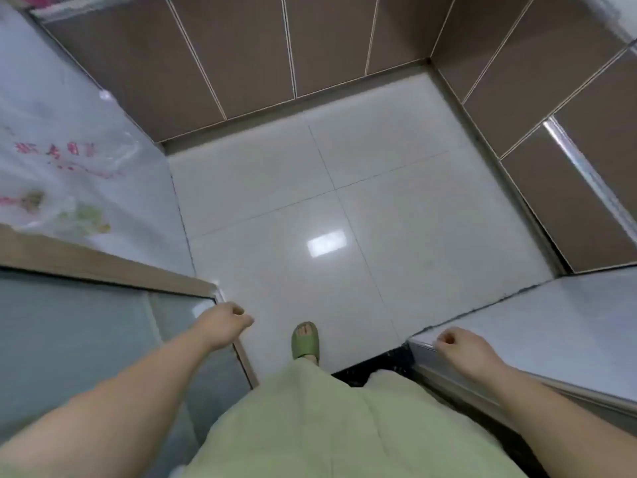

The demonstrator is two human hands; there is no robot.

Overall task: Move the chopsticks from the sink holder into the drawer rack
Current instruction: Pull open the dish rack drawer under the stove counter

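Observation:
No chopsticks, sink holder or drawer rack appear in this view. My left hand hangs low at the left beside a glass door frame, fingers curled loosely and holding nothing. My right hand is at the lower right over the corner of a white countertop, fingers curled shut, with nothing in it. I look straight down at a white tiled floor between brown cabinets.
Brown cabinet doors line the far side and the right. A white surface with plastic bags lies at the left. A wood-framed glass door stands at the lower left. My foot in a green slipper is on the floor.

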